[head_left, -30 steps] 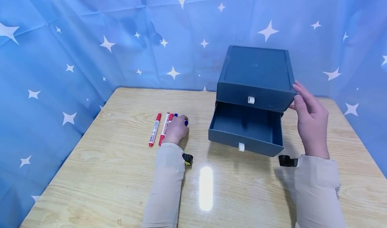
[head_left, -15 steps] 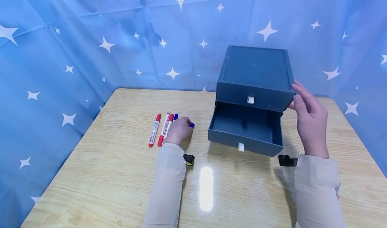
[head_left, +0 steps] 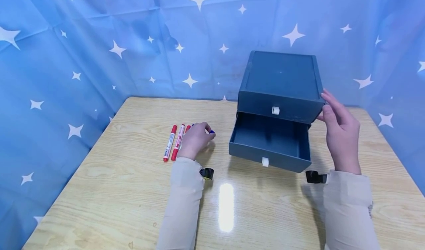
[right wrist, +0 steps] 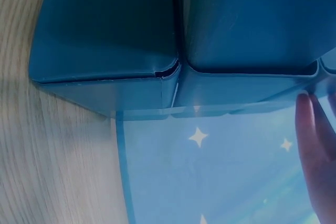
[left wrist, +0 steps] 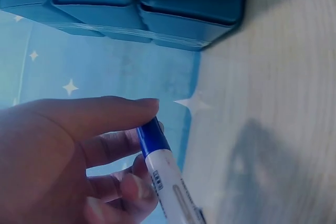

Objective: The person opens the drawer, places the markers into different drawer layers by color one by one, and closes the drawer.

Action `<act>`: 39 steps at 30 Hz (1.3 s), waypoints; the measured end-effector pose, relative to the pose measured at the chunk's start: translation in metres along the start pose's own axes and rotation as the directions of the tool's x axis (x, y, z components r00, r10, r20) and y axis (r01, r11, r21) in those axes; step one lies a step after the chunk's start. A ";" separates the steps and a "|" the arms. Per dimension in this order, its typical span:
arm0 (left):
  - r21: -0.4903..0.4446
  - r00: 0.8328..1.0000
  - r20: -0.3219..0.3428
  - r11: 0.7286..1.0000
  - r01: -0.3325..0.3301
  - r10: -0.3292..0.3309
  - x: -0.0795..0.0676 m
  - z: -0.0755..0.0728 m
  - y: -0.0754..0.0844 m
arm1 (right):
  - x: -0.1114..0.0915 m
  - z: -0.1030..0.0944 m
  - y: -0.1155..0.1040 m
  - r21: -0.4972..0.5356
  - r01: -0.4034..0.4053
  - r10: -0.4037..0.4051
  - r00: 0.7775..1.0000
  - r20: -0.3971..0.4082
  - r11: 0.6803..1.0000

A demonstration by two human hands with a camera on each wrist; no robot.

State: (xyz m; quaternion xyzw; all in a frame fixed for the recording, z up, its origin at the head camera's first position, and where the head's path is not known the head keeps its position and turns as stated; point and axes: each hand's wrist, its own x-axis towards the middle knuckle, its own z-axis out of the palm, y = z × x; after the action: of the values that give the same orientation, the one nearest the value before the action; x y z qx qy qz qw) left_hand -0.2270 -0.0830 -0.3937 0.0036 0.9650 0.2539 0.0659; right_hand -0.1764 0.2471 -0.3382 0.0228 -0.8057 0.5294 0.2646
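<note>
My left hand (head_left: 196, 139) pinches a blue-capped whiteboard marker (left wrist: 168, 182) between thumb and fingers, raised off the table in the left wrist view. Only its blue end peeks past the fingers in the head view. Beside that hand lie two red markers (head_left: 169, 143), with a third red one (head_left: 187, 128) and another blue end partly hidden under the hand. A dark blue two-drawer box (head_left: 282, 75) stands to the right, its lower drawer (head_left: 245, 151) pulled out with nothing visible inside. My right hand (head_left: 343, 132) rests extended fingers against the box's upper right front edge.
White pull tabs (head_left: 275, 110) sit on both drawer fronts. The wooden table (head_left: 116, 191) runs back to a blue curtain (head_left: 149, 21) with white stars. A bright light reflection shows on the table in front of the box.
My left hand has drawn a blue marker away from the row and lifted it slightly. One red marker shifted a little left. The right hand and the box stay put.
</note>
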 end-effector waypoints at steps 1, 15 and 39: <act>-0.008 1.000 -0.011 1.000 -0.012 0.012 -0.001 -0.001 0.001 | 0.000 0.000 0.000 0.001 0.000 0.000 1.000 0.000 1.000; -0.075 0.992 -0.090 0.993 -0.095 0.088 -0.016 -0.021 0.014 | 0.003 -0.002 0.011 -0.005 -0.006 0.006 1.000 -0.001 1.000; -0.091 0.983 -0.116 0.984 -0.153 0.142 -0.021 -0.031 0.020 | -0.001 -0.001 -0.002 -0.012 -0.005 0.005 1.000 -0.001 1.000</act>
State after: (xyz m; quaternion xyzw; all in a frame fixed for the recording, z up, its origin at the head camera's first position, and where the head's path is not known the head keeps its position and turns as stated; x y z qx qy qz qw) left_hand -0.2107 -0.0817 -0.3549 0.0581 0.9504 0.3055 -0.0058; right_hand -0.1749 0.2467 -0.3369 0.0188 -0.8089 0.5252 0.2638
